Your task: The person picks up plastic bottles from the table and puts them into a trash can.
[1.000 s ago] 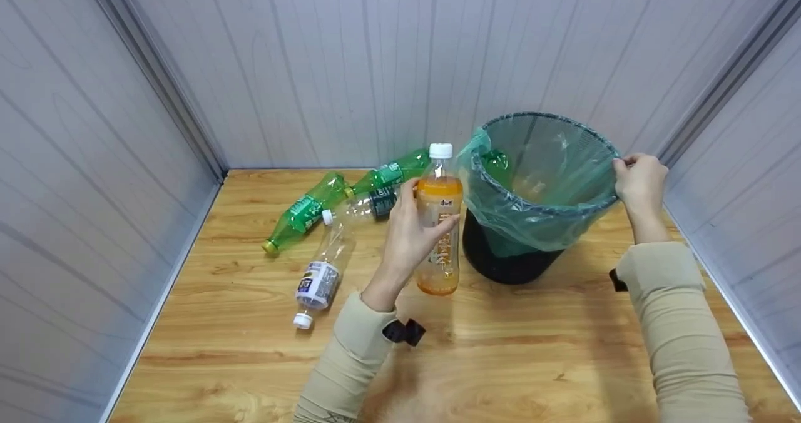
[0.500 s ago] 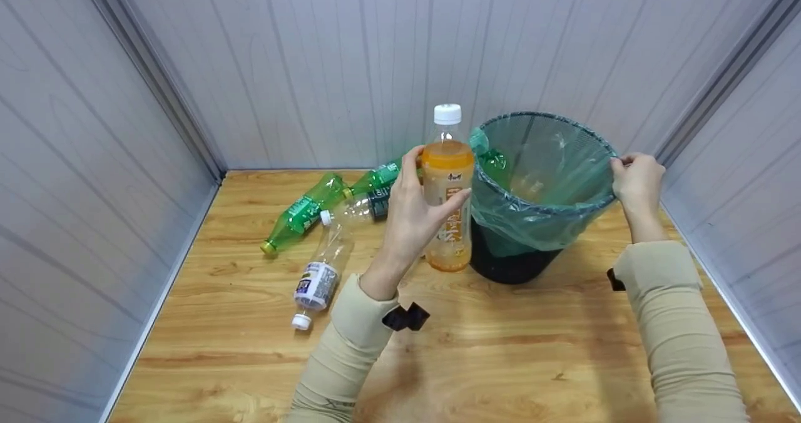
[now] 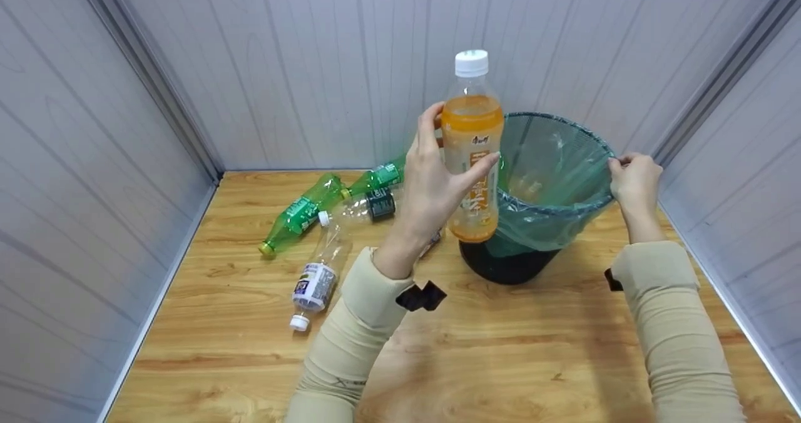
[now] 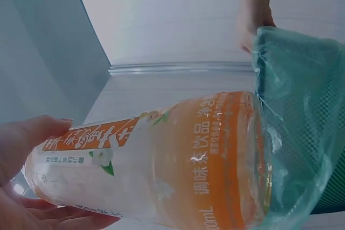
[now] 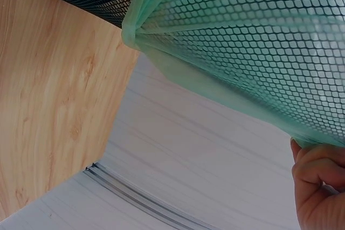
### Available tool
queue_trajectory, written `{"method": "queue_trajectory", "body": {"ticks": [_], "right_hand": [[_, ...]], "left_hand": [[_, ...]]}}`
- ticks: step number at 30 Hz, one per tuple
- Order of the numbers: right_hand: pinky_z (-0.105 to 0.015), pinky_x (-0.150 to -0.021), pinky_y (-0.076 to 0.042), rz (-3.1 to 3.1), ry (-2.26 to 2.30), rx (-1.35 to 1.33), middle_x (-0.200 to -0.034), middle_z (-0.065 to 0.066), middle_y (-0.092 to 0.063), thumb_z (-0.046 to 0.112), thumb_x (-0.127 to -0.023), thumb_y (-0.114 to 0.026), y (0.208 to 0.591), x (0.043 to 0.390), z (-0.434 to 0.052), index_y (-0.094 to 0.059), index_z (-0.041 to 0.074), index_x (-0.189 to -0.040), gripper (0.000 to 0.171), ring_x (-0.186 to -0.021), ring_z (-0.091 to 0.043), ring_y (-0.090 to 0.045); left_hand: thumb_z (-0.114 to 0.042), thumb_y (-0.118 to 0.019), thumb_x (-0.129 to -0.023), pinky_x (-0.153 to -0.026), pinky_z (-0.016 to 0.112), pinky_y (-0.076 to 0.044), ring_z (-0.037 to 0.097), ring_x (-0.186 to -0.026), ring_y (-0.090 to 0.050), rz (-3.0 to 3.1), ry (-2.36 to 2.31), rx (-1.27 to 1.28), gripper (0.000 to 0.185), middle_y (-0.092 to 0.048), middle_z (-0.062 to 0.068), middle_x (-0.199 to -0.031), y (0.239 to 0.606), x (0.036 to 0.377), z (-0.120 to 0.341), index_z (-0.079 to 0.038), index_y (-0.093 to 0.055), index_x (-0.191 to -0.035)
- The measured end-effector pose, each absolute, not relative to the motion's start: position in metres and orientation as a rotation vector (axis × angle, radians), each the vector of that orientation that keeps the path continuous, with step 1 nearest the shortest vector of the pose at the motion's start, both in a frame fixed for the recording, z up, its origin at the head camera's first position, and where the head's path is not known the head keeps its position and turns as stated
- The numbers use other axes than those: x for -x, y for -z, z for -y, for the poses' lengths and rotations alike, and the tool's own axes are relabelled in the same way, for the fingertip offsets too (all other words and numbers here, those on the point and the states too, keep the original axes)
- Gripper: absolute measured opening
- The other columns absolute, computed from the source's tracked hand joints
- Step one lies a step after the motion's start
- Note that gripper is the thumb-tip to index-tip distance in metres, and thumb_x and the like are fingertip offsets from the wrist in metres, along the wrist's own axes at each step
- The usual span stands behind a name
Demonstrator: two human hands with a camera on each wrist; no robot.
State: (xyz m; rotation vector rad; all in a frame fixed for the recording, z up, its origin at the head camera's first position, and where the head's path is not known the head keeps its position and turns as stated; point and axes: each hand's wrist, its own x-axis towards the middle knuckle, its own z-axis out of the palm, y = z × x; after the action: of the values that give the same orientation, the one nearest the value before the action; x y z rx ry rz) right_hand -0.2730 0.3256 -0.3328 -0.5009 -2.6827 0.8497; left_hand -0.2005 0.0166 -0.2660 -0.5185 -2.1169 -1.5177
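Wooden table (image 3: 500,360) below, left hand (image 3: 438,188) wraps its fingers round the orange bottle (image 3: 472,154), upright beside the bin (image 3: 551,179); right hand (image 3: 635,179) pinches the bag's rim, likely steadying it.

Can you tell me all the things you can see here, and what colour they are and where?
orange drink bottle: 1, orange with white cap, held upright in the air beside the bin's rim
green bottles: 2, green, lying at the back of the table
clear bottles: 2, see-through, lying left of the bin; the nearer one has a white cap
bin: 1, black mesh, on the table at the right
bin bag: 1, green, lining the bin
table: 1, light wood
left hand: 1, grips the orange drink bottle
right hand: 1, pinches the bin's rim and bag
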Motion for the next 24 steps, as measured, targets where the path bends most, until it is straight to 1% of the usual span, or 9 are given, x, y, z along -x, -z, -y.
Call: {"method": "queue_trajectory", "body": {"ticks": [4, 8, 12, 15, 18, 20, 24], "right_hand": [[-0.037, -0.068, -0.045, 2.679, -0.865, 0.5, -0.102, -0.027, -0.057, 0.023, -0.093, -0.039, 0.334, 0.273, -0.325, -0.054, -0.01, -0.111, 0.041, -0.082, -0.032, -0.055], [-0.039, -0.07, -0.045, 2.686, -0.869, 0.497, -0.103, -0.027, -0.057, 0.023, -0.093, -0.038, 0.335, 0.273, -0.323, -0.054, -0.01, -0.112, 0.041, -0.085, -0.033, -0.055], [-0.038, -0.067, -0.045, 2.691, -0.847, 0.484, -0.101, -0.027, -0.058, 0.023, -0.093, -0.039, 0.334, 0.274, -0.323, -0.056, -0.01, -0.109, 0.041, -0.081, -0.031, -0.055], [-0.033, -0.061, -0.045, 2.688, -0.836, 0.477, -0.098, -0.026, -0.058, 0.023, -0.093, -0.04, 0.333, 0.274, -0.323, -0.056, -0.01, -0.108, 0.04, -0.074, -0.028, -0.055], [-0.031, -0.059, -0.044, 2.688, -0.846, 0.475, -0.098, -0.027, -0.058, 0.021, -0.093, -0.04, 0.333, 0.273, -0.322, -0.056, -0.011, -0.108, 0.039, -0.07, -0.025, -0.055], [-0.032, -0.059, -0.045, 2.69, -0.857, 0.48, -0.099, -0.027, -0.058, 0.021, -0.093, -0.04, 0.332, 0.273, -0.322, -0.055, -0.011, -0.109, 0.039, -0.07, -0.025, -0.055], [-0.036, -0.063, -0.045, 2.685, -0.859, 0.489, -0.099, -0.027, -0.057, 0.021, -0.093, -0.039, 0.333, 0.272, -0.322, -0.055, -0.011, -0.109, 0.039, -0.073, -0.028, -0.055]], "left_hand": [[-0.027, -0.074, -0.071, -0.08, 0.021, -0.044, 0.014, -0.102, -0.048, 2.087, 1.549, 0.533, 0.077, -0.046, 0.008, -0.118, 0.259, 0.205, -0.025, -0.004, -0.029, -0.129], [-0.028, -0.073, -0.072, -0.079, 0.019, -0.043, 0.014, -0.102, -0.047, 2.054, 1.559, 0.56, 0.078, -0.045, 0.008, -0.118, 0.253, 0.21, -0.032, -0.003, -0.028, -0.13], [-0.026, -0.073, -0.072, -0.08, 0.019, -0.043, 0.014, -0.102, -0.048, 2.01, 1.554, 0.584, 0.078, -0.044, 0.009, -0.118, 0.248, 0.214, -0.039, -0.003, -0.026, -0.13], [-0.026, -0.072, -0.073, -0.083, 0.019, -0.041, 0.015, -0.104, -0.047, 1.986, 1.517, 0.601, 0.078, -0.043, 0.009, -0.119, 0.246, 0.218, -0.046, -0.002, -0.024, -0.129], [-0.025, -0.071, -0.074, -0.086, 0.019, -0.039, 0.015, -0.107, -0.045, 1.978, 1.48, 0.621, 0.077, -0.041, 0.011, -0.121, 0.248, 0.225, -0.055, -0.002, -0.022, -0.129], [-0.024, -0.071, -0.075, -0.088, 0.019, -0.038, 0.016, -0.108, -0.044, 1.98, 1.466, 0.635, 0.077, -0.04, 0.012, -0.123, 0.251, 0.229, -0.061, -0.002, -0.02, -0.129], [-0.023, -0.07, -0.075, -0.09, 0.017, -0.036, 0.017, -0.109, -0.043, 1.976, 1.462, 0.689, 0.077, -0.037, 0.013, -0.124, 0.26, 0.238, -0.073, -0.002, -0.018, -0.128]]}}
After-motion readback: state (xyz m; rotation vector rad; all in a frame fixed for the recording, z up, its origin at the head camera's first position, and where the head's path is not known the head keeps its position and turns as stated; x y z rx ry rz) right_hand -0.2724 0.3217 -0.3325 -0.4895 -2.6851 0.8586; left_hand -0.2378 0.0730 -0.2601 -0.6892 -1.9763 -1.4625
